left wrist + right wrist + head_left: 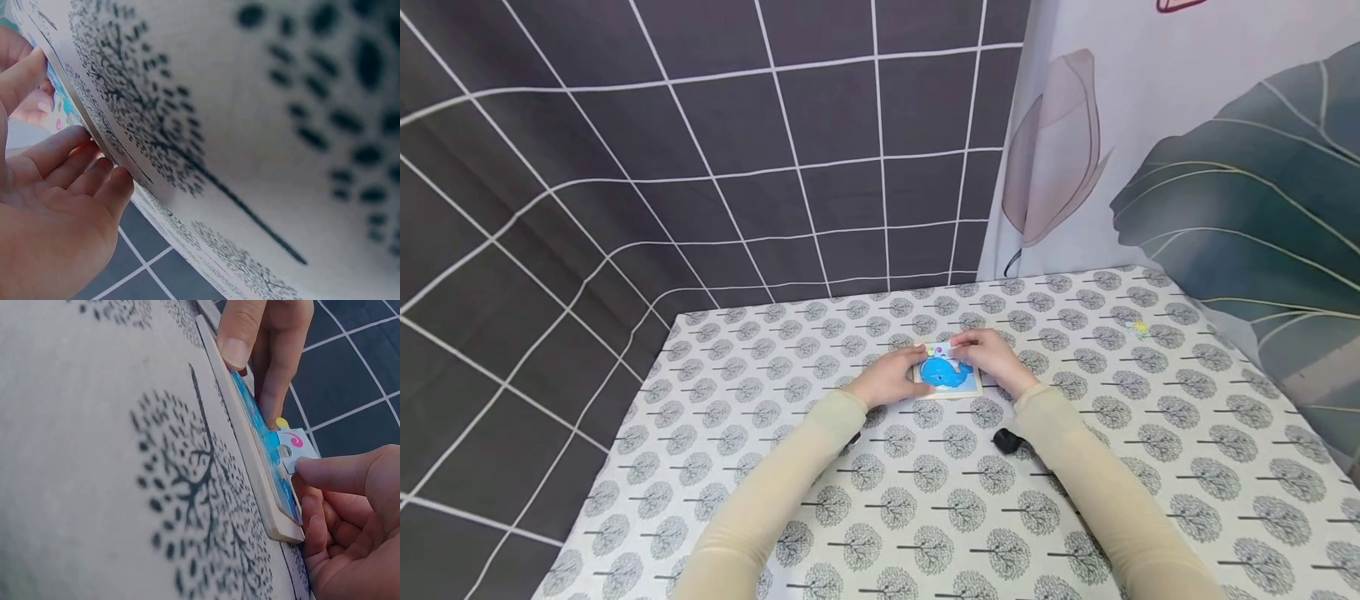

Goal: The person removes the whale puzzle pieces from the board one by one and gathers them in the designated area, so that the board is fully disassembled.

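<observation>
A small wooden jigsaw puzzle (972,387) with a blue whale (940,373) lies on the patterned cloth. My left hand (887,377) grips its left side, thumb at the near corner and fingers along the far edge. At the opposite side, my right hand (991,358) pinches a pale puzzle piece (301,450) with a pink swirl between thumb and fingers. In the right wrist view this piece stands tilted up from the board (275,528), at its edge. A yellow spot beside the piece is partly hidden.
A small yellow and pale green piece (1140,328) lies apart at the far right of the table (880,533). A dark gridded curtain (820,150) hangs behind and to the left, a leaf-printed curtain (1075,208) to the right. A black object (1007,441) sits under my right wrist.
</observation>
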A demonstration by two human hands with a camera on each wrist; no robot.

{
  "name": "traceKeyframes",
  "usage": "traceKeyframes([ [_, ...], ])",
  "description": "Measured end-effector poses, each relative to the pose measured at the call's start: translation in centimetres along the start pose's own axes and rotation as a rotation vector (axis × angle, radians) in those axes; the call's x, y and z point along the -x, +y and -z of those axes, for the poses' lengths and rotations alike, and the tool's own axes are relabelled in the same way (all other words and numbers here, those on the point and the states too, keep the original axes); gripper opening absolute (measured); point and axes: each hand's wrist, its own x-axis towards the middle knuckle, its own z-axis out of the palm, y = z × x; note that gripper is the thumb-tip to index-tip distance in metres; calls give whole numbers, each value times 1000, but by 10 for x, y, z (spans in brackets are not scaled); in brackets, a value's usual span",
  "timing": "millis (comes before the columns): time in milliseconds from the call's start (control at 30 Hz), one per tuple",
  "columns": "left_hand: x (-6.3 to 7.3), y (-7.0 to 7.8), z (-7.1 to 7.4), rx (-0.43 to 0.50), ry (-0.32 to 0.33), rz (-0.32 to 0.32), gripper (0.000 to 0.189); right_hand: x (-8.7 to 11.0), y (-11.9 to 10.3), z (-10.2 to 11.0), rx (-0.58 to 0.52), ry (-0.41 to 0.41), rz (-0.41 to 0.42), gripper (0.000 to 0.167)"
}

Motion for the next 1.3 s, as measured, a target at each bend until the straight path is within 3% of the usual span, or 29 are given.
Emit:
traceKeyframes([
  [300, -1, 0, -1, -20, -11, -6, 75, -4, 7, 12, -271, 36, -85, 42],
  [800, -1, -1, 0, -6, -6, 1, 76, -9, 8, 26, -319, -12, -81, 43],
  [900, -1, -1, 0, 0, 1, -5, 76, -5, 12, 40, -317, 2, -110, 44],
  [1300, 1, 0, -1, 31, -9, -3, 78, 20, 35, 105, -221, 105, -103, 46],
])
